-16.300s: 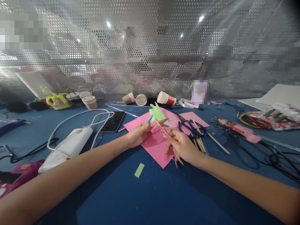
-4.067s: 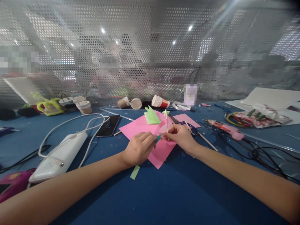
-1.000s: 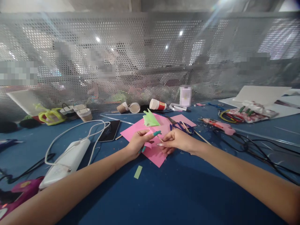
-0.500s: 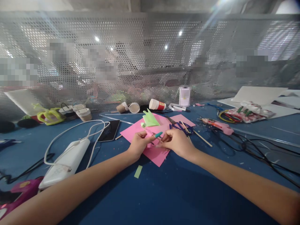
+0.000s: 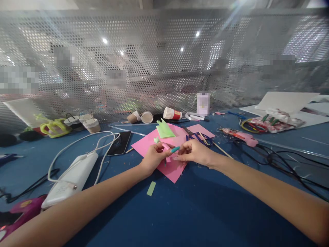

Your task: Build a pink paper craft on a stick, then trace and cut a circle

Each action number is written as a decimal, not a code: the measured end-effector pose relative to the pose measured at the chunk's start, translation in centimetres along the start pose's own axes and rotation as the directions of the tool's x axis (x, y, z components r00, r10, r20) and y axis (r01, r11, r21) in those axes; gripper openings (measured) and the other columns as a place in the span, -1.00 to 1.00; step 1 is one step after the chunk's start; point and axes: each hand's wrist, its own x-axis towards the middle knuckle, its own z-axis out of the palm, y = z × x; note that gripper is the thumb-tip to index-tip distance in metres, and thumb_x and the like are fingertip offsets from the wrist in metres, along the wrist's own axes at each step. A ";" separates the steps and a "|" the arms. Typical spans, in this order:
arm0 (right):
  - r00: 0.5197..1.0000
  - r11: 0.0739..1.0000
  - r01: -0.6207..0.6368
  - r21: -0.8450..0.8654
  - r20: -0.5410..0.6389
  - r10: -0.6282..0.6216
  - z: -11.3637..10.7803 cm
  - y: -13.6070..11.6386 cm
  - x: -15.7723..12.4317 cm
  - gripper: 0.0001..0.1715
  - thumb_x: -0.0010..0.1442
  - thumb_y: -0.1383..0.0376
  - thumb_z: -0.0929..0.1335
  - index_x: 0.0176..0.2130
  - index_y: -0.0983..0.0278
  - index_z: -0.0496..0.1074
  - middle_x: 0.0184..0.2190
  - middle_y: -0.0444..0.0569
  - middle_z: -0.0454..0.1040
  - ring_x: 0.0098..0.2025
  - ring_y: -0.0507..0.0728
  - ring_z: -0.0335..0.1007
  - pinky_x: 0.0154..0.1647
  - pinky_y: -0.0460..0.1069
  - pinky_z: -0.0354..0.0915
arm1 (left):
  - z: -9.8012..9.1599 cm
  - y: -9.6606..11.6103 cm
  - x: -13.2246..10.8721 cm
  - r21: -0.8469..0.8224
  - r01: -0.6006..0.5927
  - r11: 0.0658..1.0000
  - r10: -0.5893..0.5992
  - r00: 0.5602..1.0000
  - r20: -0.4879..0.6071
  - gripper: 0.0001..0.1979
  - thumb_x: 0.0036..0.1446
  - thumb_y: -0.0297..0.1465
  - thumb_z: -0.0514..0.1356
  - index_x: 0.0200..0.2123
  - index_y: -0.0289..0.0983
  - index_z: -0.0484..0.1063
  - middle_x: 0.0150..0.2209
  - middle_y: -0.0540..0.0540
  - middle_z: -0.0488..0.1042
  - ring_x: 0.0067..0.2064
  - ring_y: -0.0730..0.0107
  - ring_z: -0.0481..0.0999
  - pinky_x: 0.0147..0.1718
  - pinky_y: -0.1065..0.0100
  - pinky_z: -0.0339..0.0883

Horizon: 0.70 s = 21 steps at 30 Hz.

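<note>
Where the large pink paper sheet [image 5: 175, 172] lies on the blue table [image 5: 180, 212], the left hand [image 5: 153, 159] and the right hand [image 5: 195, 153] meet just above it. The fingers of both hands are closed in a pinch on a thin wooden stick [image 5: 160, 143] with a small green paper tip. Blue-handled metal scissors [image 5: 199, 137] lie at the sheet's far right edge, and a folded green paper piece [image 5: 165, 131] lies on its far part.

- I see the left hand [image 5: 153, 158] pinching a thin wooden stick [image 5: 162, 144].
- The right hand [image 5: 194, 152] has its fingertips meeting it above the flat pink paper sheet [image 5: 175, 171].
</note>
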 end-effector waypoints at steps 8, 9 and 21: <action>0.894 0.780 0.173 -0.601 -0.236 -0.381 1.2 0.1 -0.2 -0.83 -0.05 0.44 0.46 -0.55 0.29 0.41 -0.52 -0.09 0.49 -0.46 0.05 0.42 -0.43 -0.04 0.32 | 0.4 0.3 -0.3 -0.027 -0.038 0.999 0.038 0.999 -0.013 -0.67 -0.22 -0.22 0.41 -0.56 -0.36 0.45 -0.60 -0.03 0.47 -0.60 0.52 0.41 -0.60 0.46 0.30; 0.878 0.747 0.183 -0.639 -0.235 -0.417 1.3 0.2 -0.2 -0.82 -0.05 0.45 0.46 -0.56 0.29 0.39 -0.50 -0.08 0.48 -0.44 0.05 0.42 -0.41 -0.04 0.32 | 0.4 0.3 -0.3 -0.042 -0.045 0.998 0.044 0.999 -0.019 -0.68 -0.24 -0.22 0.42 -0.56 -0.36 0.46 -0.59 -0.02 0.47 -0.59 0.52 0.41 -0.61 0.46 0.30; 0.976 0.997 0.029 -0.078 0.216 -0.012 -0.3 -0.4 -0.3 -0.77 0.12 0.19 0.39 -0.35 0.33 0.51 -0.41 -0.02 0.57 -0.37 0.07 0.52 -0.28 -0.02 0.42 | 0.5 0.3 -0.4 -0.109 -0.004 0.994 0.002 1.000 -0.015 -0.68 -0.25 -0.24 0.43 -0.57 -0.34 0.44 -0.66 0.03 0.43 -0.66 0.56 0.35 -0.67 0.49 0.23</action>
